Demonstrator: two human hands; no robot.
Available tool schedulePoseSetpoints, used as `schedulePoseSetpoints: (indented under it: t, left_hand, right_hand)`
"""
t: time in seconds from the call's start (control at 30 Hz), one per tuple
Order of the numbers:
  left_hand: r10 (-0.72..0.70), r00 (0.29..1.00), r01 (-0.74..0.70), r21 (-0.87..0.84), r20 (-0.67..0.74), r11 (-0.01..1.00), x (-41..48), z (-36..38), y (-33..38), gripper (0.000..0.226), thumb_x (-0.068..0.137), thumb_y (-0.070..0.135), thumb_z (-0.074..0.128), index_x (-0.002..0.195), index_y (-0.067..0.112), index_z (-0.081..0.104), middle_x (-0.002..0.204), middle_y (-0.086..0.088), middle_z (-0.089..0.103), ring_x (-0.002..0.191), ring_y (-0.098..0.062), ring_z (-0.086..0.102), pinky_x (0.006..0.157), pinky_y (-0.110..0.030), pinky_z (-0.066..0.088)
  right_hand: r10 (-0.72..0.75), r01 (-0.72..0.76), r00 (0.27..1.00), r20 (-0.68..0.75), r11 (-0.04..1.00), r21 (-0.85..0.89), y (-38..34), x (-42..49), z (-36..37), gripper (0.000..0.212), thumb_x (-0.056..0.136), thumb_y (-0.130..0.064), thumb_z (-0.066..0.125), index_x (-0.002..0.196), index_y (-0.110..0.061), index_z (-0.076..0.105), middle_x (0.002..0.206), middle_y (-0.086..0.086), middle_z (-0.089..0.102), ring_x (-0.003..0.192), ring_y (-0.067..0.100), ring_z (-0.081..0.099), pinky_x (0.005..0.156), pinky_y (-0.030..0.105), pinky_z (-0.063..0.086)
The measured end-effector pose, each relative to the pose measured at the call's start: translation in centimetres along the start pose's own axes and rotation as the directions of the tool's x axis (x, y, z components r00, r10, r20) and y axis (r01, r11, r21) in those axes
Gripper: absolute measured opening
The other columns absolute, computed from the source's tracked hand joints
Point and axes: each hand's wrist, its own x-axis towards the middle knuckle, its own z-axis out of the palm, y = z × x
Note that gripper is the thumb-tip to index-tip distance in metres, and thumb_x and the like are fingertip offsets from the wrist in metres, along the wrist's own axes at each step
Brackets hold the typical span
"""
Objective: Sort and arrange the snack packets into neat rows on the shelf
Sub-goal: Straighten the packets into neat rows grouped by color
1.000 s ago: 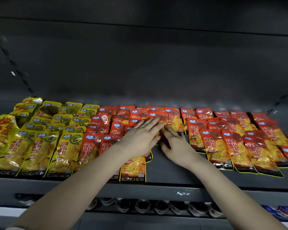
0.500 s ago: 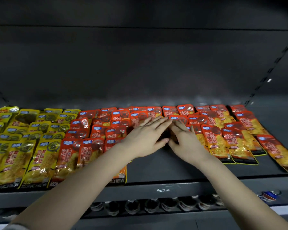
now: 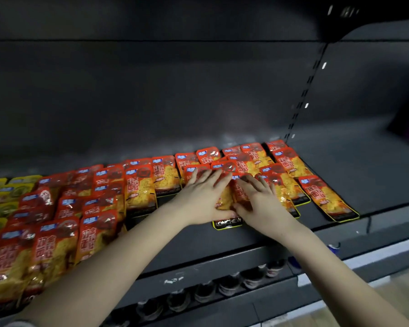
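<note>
Dim, motion-blurred edges, wide-angle distortion

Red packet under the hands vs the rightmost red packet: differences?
The packet under the hands is pressed by the left hand and right hand; the rightmost packet lies untouched. The first sits between other packets; the rightmost borders bare shelf. Both share red-orange print, black bottom band.

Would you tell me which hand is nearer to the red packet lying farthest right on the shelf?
Right. The right hand rests to the left of the red packet; the left hand is farther left.
</note>
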Motion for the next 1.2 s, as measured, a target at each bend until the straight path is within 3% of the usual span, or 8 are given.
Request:
schedulePoseSetpoints:
  t: [0.27, 0.47, 0.6, 0.77, 0.9, 1.1, 1.2]
  left_hand:
    - [0.018, 1.000, -0.017, -0.045, 0.023, 0.999, 0.7, 0.3, 0.4, 0.105, 0.073, 0.074, 0.054, 0.151, 0.032, -0.003, 0.159, -0.008, -0.008, 0.147, -0.025, -0.004, 0.118, -0.044, -0.010]
    - [0.026, 0.999, -0.024, -0.096, 0.023, 0.995, 0.4, 0.1, 0.5, 0.112, 0.066, 0.073, 0.063, 0.148, 0.040, -0.005, 0.159, -0.003, -0.014, 0.147, -0.024, -0.006, 0.118, -0.041, -0.010]
    - [0.048, 0.998, -0.051, -0.084, -0.042, 0.995, 0.2, 0.1, 0.7, 0.113, 0.066, 0.069, 0.066, 0.149, 0.038, -0.003, 0.159, -0.001, -0.011, 0.146, -0.022, -0.004, 0.119, -0.040, -0.008]
    - [0.107, 0.987, -0.112, -0.030, -0.124, 0.993, -0.5, 0.5, 0.4, 0.105, 0.071, 0.062, 0.066, 0.151, 0.032, 0.005, 0.159, 0.006, -0.008, 0.146, -0.015, 0.001, 0.119, -0.040, -0.006]
    - [0.095, 0.989, -0.103, -0.063, -0.113, 0.993, -1.4, 0.2, -0.1, 0.102, 0.072, 0.052, 0.069, 0.150, 0.033, 0.007, 0.159, 0.007, -0.005, 0.145, -0.013, 0.001, 0.117, -0.038, -0.007]
    - [0.072, 0.987, -0.086, -0.094, -0.144, 0.992, -3.1, -0.1, -1.3, 0.100, 0.070, 0.049, 0.071, 0.150, 0.035, 0.012, 0.158, 0.013, 0.002, 0.144, -0.013, 0.003, 0.118, -0.042, -0.001]
    - [0.041, 0.988, -0.055, -0.090, -0.150, 0.994, -4.2, 0.0, -2.2, 0.100, 0.071, 0.048, 0.071, 0.150, 0.034, 0.013, 0.157, 0.013, 0.002, 0.143, -0.011, 0.002, 0.117, -0.040, -0.001]
  right_hand:
    - [0.005, -0.005, 1.000, -0.002, 1.000, -0.012, 1.3, -0.7, 0.5, 0.067, 0.092, -0.040, 0.049, 0.149, -0.022, 0.019, 0.157, 0.001, 0.009, 0.144, 0.029, 0.005, 0.116, 0.045, 0.003]
    - [0.036, -0.036, 0.992, -0.121, 0.999, -0.002, 1.6, -1.0, 0.6, 0.060, 0.092, -0.024, 0.047, 0.147, -0.015, 0.025, 0.155, 0.003, 0.019, 0.143, 0.027, 0.011, 0.115, 0.050, 0.003]
    - [-0.064, 0.073, 0.983, -0.175, 0.996, 0.045, 0.7, -1.1, 0.7, 0.056, 0.088, -0.017, 0.051, 0.142, -0.010, 0.036, 0.150, 0.005, 0.031, 0.143, 0.021, 0.016, 0.115, 0.046, 0.001]
    - [-0.172, 0.178, 0.982, -0.076, 0.980, 0.085, -0.9, -1.4, 1.5, 0.051, 0.089, -0.018, 0.050, 0.138, -0.012, 0.039, 0.149, 0.006, 0.033, 0.144, 0.028, 0.013, 0.116, 0.045, 0.003]
    - [-0.228, 0.238, 0.970, -0.081, 0.961, 0.138, -2.0, -1.2, 1.9, 0.045, 0.086, -0.010, 0.051, 0.131, -0.010, 0.048, 0.139, 0.010, 0.044, 0.137, 0.031, 0.028, 0.116, 0.051, 0.012]
    - [-0.279, 0.294, 0.954, -0.105, 0.940, 0.175, -4.0, -0.9, 2.2, 0.042, 0.080, -0.007, 0.050, 0.122, -0.004, 0.055, 0.128, 0.014, 0.048, 0.123, 0.025, 0.034, 0.110, 0.034, 0.026]
    - [-0.300, 0.309, 0.951, -0.075, 0.917, 0.251, -5.4, -0.6, 2.4, 0.041, 0.080, -0.001, 0.053, 0.121, -0.005, 0.055, 0.127, 0.012, 0.047, 0.116, 0.028, 0.045, 0.097, 0.025, 0.037]
